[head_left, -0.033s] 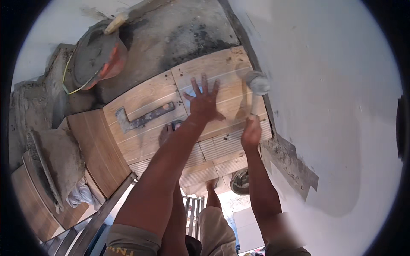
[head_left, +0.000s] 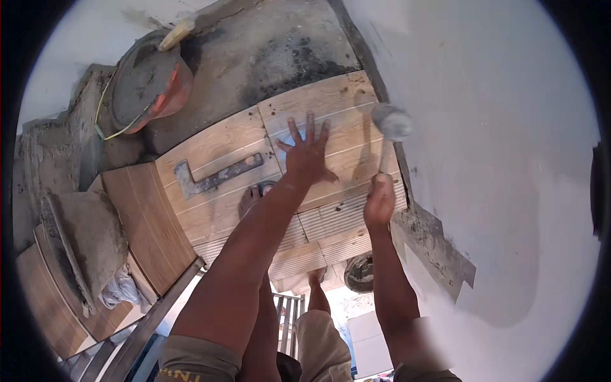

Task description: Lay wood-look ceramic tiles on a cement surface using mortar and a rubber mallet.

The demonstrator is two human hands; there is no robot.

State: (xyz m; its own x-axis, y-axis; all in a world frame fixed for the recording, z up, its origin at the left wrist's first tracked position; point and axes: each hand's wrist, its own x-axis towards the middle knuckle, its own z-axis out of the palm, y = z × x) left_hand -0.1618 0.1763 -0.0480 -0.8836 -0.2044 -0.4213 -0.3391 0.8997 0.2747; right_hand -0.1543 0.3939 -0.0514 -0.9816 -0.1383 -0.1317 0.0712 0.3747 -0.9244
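Note:
Fingers spread, my left hand (head_left: 307,156) presses flat on a wood-look tile (head_left: 349,89), over a blue patch (head_left: 284,138) partly covered by it. My right hand (head_left: 380,200) grips the handle of a mallet (head_left: 391,121) with a pale grey head, held near the tile's right edge beside the wall. Left of my left hand, an L-shaped grey metal tool (head_left: 216,177) lies on the adjoining tile (head_left: 210,137). A bare foot (head_left: 249,200) is partly hidden behind my left forearm.
Rough cement floor (head_left: 273,44) borders the tiles, with an orange bucket of grey mortar (head_left: 143,89) at upper left. A cement-caked sack (head_left: 83,235) rests on steps at left. A white wall (head_left: 496,159) runs along the right. Below are tiled steps, a metal railing (head_left: 286,325) and a dark container (head_left: 358,277).
The mallet and my right hand have shifted slightly to the right. My left hand stays spread on the tile, sitting marginally lower and farther right in the picture.

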